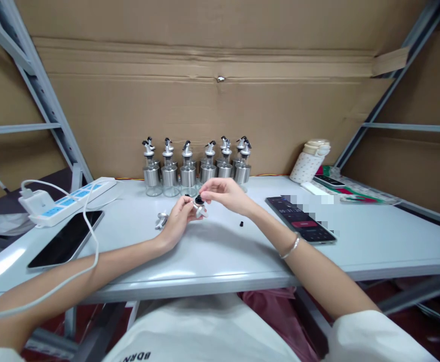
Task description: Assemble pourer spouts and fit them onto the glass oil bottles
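My left hand [178,217] is closed around a silver bottle pourer spout [202,211], held just above the table. Over it, the fingers of my right hand [227,194] pinch a black stopper [199,199] at the top of the spout. Whether the stopper is fully seated cannot be made out. Beside my left hand lies another silver spout piece [161,220]. A small black cap [241,223] rests on the table below my right forearm. Behind both hands stand several glass bottles with steel sleeves [188,176], pourer spouts fitted on top.
On the left of the white table [220,261] are a power strip [79,201] with a white cable and a dark phone [67,240]. To the right lie a lit phone [301,221] and a tilted white flask [308,163]. Cardboard [205,105] walls the back.
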### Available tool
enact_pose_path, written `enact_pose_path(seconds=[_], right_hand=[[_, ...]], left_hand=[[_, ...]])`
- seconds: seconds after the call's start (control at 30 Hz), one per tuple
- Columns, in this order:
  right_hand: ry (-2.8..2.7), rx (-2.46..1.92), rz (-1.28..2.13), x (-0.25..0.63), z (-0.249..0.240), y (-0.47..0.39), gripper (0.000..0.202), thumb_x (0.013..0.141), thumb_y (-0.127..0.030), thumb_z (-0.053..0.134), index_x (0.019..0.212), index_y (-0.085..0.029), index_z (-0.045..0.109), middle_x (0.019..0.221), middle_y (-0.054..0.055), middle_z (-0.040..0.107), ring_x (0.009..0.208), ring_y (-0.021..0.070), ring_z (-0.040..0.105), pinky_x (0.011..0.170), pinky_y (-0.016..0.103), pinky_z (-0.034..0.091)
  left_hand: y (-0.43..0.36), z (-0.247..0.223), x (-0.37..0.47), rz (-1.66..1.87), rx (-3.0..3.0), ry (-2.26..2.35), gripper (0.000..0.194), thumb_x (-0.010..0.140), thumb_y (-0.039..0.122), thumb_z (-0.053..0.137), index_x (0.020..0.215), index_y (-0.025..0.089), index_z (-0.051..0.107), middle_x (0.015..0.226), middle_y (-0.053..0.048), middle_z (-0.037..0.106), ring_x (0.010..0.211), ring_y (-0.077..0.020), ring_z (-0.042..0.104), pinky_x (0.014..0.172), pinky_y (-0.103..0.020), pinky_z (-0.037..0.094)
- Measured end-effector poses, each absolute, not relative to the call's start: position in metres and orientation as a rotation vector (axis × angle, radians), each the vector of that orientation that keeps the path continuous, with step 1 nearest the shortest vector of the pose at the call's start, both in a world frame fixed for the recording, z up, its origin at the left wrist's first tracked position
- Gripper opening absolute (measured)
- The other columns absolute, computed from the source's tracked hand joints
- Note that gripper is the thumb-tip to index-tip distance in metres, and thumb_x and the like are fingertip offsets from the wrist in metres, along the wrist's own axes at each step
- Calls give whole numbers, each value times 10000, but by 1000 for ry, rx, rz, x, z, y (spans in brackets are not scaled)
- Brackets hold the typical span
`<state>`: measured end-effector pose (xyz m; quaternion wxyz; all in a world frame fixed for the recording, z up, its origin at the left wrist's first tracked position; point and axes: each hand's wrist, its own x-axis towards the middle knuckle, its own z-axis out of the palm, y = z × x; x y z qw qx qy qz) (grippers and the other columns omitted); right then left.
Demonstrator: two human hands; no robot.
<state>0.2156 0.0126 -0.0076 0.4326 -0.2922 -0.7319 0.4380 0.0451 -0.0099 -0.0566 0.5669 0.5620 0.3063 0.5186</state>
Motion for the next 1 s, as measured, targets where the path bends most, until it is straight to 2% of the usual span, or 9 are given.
enact_pose_path(seconds=[0.13, 0.27, 0.5, 0.7, 0.83, 1.0], right_hand=[[-1878, -706, 1179, 206, -19, 13, 299, 701, -410, 731, 760, -160, 580, 642, 2, 648, 583, 127, 605, 603, 280, 471], [-1861, -737, 1120, 208, -21, 15, 294, 676, -388, 757, 755, -155, 596, 664, 0, 652, 629, 122, 608, 639, 272, 461], [-1898, -780, 1132, 214, -20, 18, 292, 648, -373, 786, 694, -155, 597, 635, -14, 647, 604, 106, 580, 604, 256, 434], [-1860, -707, 1294, 216, -17, 17, 312, 597, -366, 824, 680, -148, 617, 660, -3, 684, 680, 132, 649, 722, 300, 494], [-1886, -709, 1380, 221, -12, 15, 276, 636, -342, 805, 721, -143, 634, 625, -11, 673, 636, 114, 627, 661, 271, 469], [-1887, -754, 1413, 224, -11, 13, 220, 637, -272, 805, 702, -132, 648, 609, -30, 633, 570, 65, 535, 579, 222, 414]], left_hand=[[-11, -56, 47, 1162, 1409, 780, 277, 817, 442, 537, 887, 180, 480, 747, 16, 587, 675, -120, 570, 647, -247, 458], [-13, -54, 47, 1148, 1484, 825, 305, 814, 464, 537, 924, 180, 517, 736, 21, 549, 638, -101, 497, 577, -208, 398], [-14, -55, 47, 1118, 1541, 885, 347, 792, 515, 553, 891, 183, 540, 751, 29, 474, 634, -92, 430, 561, -191, 363], [-15, -56, 44, 1095, 1683, 858, 381, 830, 551, 504, 861, 173, 524, 769, 17, 498, 650, -102, 435, 611, -222, 374], [-17, -58, 43, 1094, 1755, 813, 415, 849, 558, 512, 1020, 182, 482, 750, 9, 587, 622, -107, 445, 592, -231, 334], [-17, -63, 42, 1088, 1709, 745, 627, 806, 612, 578, 1218, 188, 367, 675, 29, 600, 594, -115, 502, 569, -230, 311]])
